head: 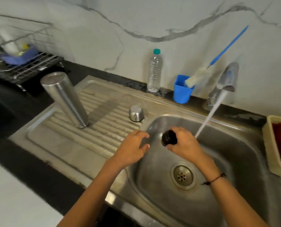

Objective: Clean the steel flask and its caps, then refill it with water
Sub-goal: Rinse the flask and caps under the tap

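Observation:
The steel flask [64, 99] stands upside down on the ribbed drainboard [90, 138] at the left. A small steel cap [136, 113] sits upside down near the basin's far left corner. My right hand [182, 145] grips a black inner cap [169, 138] over the sink basin [234, 153], just left of the water stream [210, 115] running from the tap [226, 79]. My left hand [133, 147] hovers by the basin's left rim with relaxed, loosely bent fingers, holding nothing.
A plastic water bottle [154, 71] and a blue cup [183, 89] holding a bottle brush [218, 56] stand against the back wall. A wire dish rack [25, 66] is at far left. A beige basket [277, 145] sits right of the basin. The drain [183, 176] lies below my hands.

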Motion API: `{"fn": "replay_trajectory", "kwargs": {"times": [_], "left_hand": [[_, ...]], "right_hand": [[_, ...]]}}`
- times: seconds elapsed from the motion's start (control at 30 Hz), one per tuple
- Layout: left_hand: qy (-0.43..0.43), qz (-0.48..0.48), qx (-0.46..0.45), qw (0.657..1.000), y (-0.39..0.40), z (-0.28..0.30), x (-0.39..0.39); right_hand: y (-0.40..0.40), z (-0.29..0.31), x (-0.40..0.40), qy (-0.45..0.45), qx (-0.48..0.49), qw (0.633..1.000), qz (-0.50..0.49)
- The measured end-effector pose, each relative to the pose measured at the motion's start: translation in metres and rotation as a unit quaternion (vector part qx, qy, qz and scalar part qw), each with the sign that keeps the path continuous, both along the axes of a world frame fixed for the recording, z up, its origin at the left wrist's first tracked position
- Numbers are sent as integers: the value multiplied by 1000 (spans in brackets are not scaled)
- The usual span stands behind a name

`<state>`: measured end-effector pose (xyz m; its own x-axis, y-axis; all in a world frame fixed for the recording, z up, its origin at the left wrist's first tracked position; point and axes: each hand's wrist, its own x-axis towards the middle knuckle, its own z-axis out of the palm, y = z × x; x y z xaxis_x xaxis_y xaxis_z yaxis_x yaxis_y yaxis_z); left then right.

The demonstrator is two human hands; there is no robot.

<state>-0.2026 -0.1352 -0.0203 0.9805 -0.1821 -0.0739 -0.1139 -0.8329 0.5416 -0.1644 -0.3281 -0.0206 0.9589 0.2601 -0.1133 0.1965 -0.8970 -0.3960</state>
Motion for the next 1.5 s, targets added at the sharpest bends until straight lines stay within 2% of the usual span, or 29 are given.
{"fn": "replay_trajectory", "kwargs": {"times": [0.17, 0.27, 0.4, 0.63, 0.8, 0.87, 1.0, 1.07, 1.13, 1.23, 1.33, 1.4, 1.5], "left_hand": [[-24, 102, 33, 994, 60, 3, -34], [-25, 159, 37, 986, 92, 3, -50], [-14, 190, 28, 981, 122, 0, -50], [-30, 164, 17, 986, 139, -3, -27], [-47, 136, 15, 990, 147, -6, -11], [-55, 127, 13, 990, 149, -4, -3], [-62, 124, -1, 990, 138, -1, 15], [-70, 107, -11, 992, 125, -1, 26], [-71, 89, -23, 993, 111, 0, 35], [-52, 79, -51, 994, 89, 1, 45], [-23, 113, -145, 983, 62, 1, 54], [21, 131, -212, 968, 32, 2, 61], [110, 90, -293, 945, -27, -2, 71]], "right_hand": [[103, 13, 22, -48, 87, 987, 130], [160, 8, 37, -77, 70, 975, 198], [209, -3, 51, -67, 1, 967, 245], [227, -24, 60, -40, -67, 968, 237], [218, -27, 64, 9, -47, 965, 259], [205, -16, 73, -23, -28, 971, 236], [165, 5, 103, -110, -165, 974, 108], [152, -1, 114, -83, -212, 970, 88], [148, -13, 117, -28, -209, 972, 103], [134, -19, 116, -27, -126, 987, 96], [95, -6, 96, -31, 57, 998, 0], [60, 3, 70, -1, 173, 981, -83], [10, 5, 35, 62, 337, 924, -169]]}}
